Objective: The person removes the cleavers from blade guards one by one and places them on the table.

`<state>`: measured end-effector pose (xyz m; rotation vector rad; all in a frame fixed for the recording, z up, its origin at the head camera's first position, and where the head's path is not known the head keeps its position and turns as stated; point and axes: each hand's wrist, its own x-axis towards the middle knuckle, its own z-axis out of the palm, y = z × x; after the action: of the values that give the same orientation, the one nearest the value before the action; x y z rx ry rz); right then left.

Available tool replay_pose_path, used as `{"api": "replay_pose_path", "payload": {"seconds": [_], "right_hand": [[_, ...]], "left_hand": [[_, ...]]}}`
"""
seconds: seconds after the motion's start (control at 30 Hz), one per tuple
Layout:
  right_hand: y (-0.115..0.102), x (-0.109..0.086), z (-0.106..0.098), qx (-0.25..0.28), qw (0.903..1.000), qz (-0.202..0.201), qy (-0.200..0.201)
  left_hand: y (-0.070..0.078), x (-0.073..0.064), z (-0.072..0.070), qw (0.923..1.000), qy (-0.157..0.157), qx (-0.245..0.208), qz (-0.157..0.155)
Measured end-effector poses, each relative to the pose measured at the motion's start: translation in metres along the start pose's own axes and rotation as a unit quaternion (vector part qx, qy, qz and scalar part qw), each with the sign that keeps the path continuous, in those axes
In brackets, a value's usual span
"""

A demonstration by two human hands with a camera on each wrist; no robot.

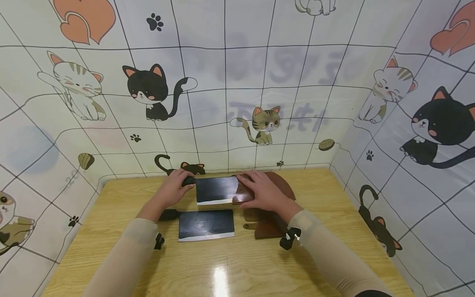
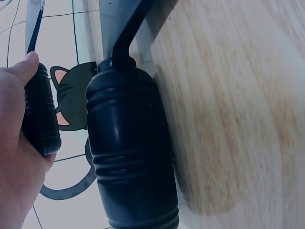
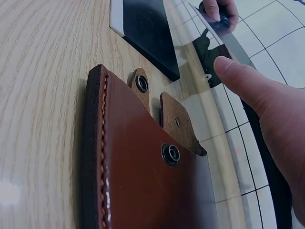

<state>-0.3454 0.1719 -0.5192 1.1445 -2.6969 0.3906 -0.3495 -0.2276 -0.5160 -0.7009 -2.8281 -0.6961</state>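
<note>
My left hand [image 1: 172,189] grips the black ribbed handle [image 2: 42,114] of a cleaver [image 1: 215,188] with a dark blade and a bright edge. Its far end sits in the mouth of a brown leather sheath [image 1: 243,194]; how deep it reaches is hidden. My right hand [image 1: 265,192] holds that sheath, thumb on the near face, other fingers over the top. Nearer to me, a second cleaver [image 1: 205,223] lies on the table, its black handle [image 2: 131,143] to the left. A second brown sheath [image 3: 128,157], with stitching and a snap, lies below my right forearm.
The wooden table [image 1: 222,264] meets cat-patterned tiled sheeting [image 1: 208,136] at the back. Two small leather straps [image 1: 250,225] of the lying sheath point toward the lying cleaver. A camera [image 1: 290,238] is on my right wrist and another [image 1: 159,241] on my left.
</note>
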Motion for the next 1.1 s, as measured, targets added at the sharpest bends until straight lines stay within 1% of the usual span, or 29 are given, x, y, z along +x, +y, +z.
{"api": "replay_pose_path", "payload": {"seconds": [0.2, 0.33, 0.6, 0.8, 1.1], "right_hand": [[0.002, -0.002, -0.001, -0.002, 1.0, 0.002, -0.008], [0.002, -0.003, -0.001, -0.006, 0.9999, 0.008, -0.011], [0.004, -0.004, -0.004, 0.006, 0.9997, 0.017, -0.013], [0.01, -0.007, -0.006, -0.005, 0.9995, 0.025, -0.018], [0.02, -0.009, -0.009, -0.003, 0.9994, 0.027, -0.023]], "left_hand": [[-0.004, -0.001, 0.0, 0.9999, -0.008, -0.005, -0.007], [-0.006, -0.002, 0.0, 1.0, -0.005, 0.002, -0.007], [-0.012, -0.003, -0.001, 0.9999, -0.004, 0.0, -0.01], [-0.016, -0.004, -0.003, 0.9999, -0.005, 0.002, -0.012], [-0.022, -0.007, -0.008, 0.9997, -0.007, 0.001, -0.022]]}}
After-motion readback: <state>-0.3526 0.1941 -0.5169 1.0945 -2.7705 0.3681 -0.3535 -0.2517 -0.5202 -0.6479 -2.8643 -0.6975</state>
